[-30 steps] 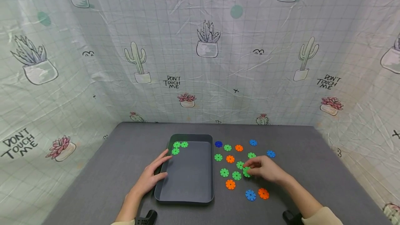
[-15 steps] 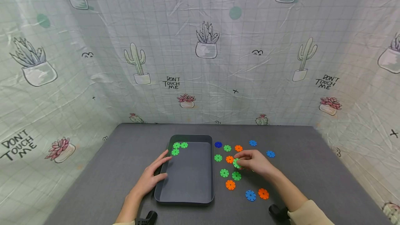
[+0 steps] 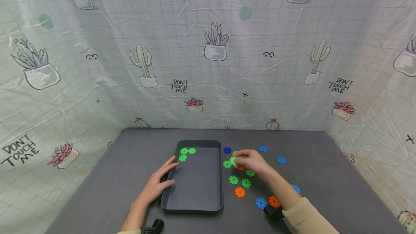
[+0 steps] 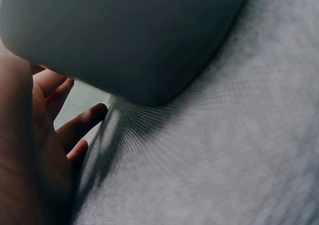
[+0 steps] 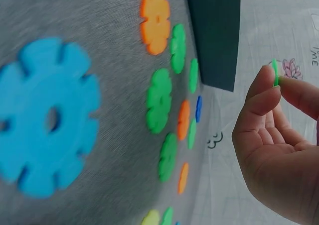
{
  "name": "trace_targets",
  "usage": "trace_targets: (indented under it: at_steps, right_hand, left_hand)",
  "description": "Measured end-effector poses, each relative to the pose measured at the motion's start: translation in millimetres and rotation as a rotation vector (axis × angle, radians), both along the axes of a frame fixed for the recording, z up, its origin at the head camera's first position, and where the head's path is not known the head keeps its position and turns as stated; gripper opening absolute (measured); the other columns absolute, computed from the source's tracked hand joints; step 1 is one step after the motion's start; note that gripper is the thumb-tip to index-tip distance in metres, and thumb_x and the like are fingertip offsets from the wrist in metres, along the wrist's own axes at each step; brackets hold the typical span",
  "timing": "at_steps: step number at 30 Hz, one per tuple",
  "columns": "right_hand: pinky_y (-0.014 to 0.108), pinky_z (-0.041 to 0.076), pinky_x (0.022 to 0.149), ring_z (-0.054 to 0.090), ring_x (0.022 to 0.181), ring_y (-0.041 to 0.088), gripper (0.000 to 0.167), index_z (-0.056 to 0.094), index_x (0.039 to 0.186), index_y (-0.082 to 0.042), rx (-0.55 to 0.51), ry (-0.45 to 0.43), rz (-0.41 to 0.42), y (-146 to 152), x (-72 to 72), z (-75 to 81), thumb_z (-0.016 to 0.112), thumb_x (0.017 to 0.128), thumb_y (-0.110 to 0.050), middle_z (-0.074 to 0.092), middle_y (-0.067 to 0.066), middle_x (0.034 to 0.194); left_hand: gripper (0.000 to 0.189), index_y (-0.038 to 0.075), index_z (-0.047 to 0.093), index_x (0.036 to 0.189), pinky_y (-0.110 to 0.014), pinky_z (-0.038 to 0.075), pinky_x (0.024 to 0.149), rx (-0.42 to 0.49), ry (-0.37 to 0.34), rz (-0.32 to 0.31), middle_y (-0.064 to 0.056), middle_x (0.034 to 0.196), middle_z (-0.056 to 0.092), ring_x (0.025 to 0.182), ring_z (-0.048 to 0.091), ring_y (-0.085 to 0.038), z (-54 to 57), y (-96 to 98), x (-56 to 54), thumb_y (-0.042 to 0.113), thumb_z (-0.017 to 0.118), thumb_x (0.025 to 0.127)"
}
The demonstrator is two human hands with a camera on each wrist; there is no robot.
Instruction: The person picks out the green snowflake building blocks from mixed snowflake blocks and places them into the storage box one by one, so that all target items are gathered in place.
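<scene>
My right hand (image 3: pixel 255 162) pinches a green notched disc (image 5: pixel 276 73) between thumb and fingers. In the head view this disc is over the loose discs, to the right of the dark grey tray (image 3: pixel 195 183). The right wrist view shows it edge-on, raised off the table. My left hand (image 3: pixel 155 185) rests at the tray's left rim with its fingers spread. In the left wrist view, the tray's dark wall (image 4: pixel 129 41) covers part of that hand. Three green discs (image 3: pixel 184 151) lie in the tray's far left corner.
Right of the tray lie several loose discs: green (image 3: pixel 246 183), orange (image 3: pixel 239 192), light blue (image 3: pixel 260 203) and one dark blue (image 3: pixel 227 150). A yellow disc (image 5: pixel 150 218) shows at the right wrist view's lower edge. A printed curtain (image 3: pixel 214 93) surrounds the grey table (image 3: pixel 107 176).
My right hand has lifted the green disc from among the others and carried it left, towards the tray. The left hand has stayed at the tray's rim.
</scene>
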State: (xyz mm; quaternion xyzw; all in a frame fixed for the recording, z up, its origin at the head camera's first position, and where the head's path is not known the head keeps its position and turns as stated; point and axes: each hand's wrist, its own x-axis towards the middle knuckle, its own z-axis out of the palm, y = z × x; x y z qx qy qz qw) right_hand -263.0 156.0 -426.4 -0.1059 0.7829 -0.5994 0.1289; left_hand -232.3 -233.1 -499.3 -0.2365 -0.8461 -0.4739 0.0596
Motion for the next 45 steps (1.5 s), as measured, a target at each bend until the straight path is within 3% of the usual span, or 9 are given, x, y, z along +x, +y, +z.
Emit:
trace_targets:
  at_steps: [7,12,18,24,37,45]
  right_hand:
    - [0.038,0.042,0.065,0.067,0.086,0.035,0.039,0.061,0.129,0.011,-0.02,-0.027,-0.004,-15,-7.8,4.1,0.064,0.094,-0.007,0.07,0.019,0.095]
    - [0.037,0.046,0.068,0.067,0.086,0.034,0.037,0.064,0.127,0.008,-0.017,-0.034,-0.014,-25,-12.5,5.4,0.065,0.093,-0.007,0.071,0.011,0.096]
    - [0.04,0.05,0.075,0.066,0.097,0.04,0.037,0.065,0.128,0.005,-0.032,-0.05,-0.02,-38,-18.5,8.7,0.066,0.093,-0.009,0.072,0.01,0.096]
    - [0.045,0.052,0.085,0.069,0.097,0.035,0.035,0.065,0.126,0.006,-0.075,-0.046,-0.037,-55,-24.2,14.0,0.067,0.093,-0.006,0.072,0.01,0.1]
    - [0.031,0.053,0.075,0.072,0.089,0.023,0.036,0.066,0.127,0.006,-0.127,-0.077,-0.012,-99,-34.7,23.6,0.067,0.092,-0.006,0.074,0.009,0.096]
    - [0.036,0.053,0.082,0.072,0.093,0.026,0.037,0.066,0.126,0.005,-0.146,-0.089,0.005,-118,-39.3,23.3,0.068,0.092,-0.006,0.071,0.011,0.103]
  left_hand:
    - [0.058,0.005,0.054,0.145,-0.072,0.023,0.106,-0.001,0.003,-0.004,-0.009,0.163,0.03,0.147,0.025,-0.041,-0.3,-1.3,-1.7,0.007,0.067,0.089]
    - [0.058,0.005,0.054,0.146,-0.072,0.023,0.106,-0.001,0.004,-0.01,-0.012,0.163,0.029,0.147,0.025,-0.041,-0.4,-1.0,-2.3,0.007,0.067,0.09]
    - [0.057,0.005,0.055,0.145,-0.071,0.024,0.106,0.0,0.013,-0.01,-0.011,0.163,0.03,0.147,0.025,-0.04,1.3,-0.6,-4.2,0.008,0.068,0.09]
    - [0.054,0.005,0.056,0.144,-0.072,0.025,0.104,-0.014,0.053,-0.005,-0.012,0.162,0.032,0.147,0.026,-0.042,1.6,-1.4,-4.8,0.009,0.068,0.091]
    - [0.056,0.005,0.056,0.143,-0.071,0.025,0.105,-0.026,0.046,0.024,-0.008,0.162,0.032,0.147,0.027,-0.039,-3.0,-2.0,-5.2,0.009,0.069,0.089]
    - [0.055,0.005,0.059,0.141,-0.07,0.025,0.106,-0.025,0.027,0.023,-0.013,0.162,0.032,0.147,0.028,-0.039,-4.9,0.3,-4.7,0.005,0.069,0.087]
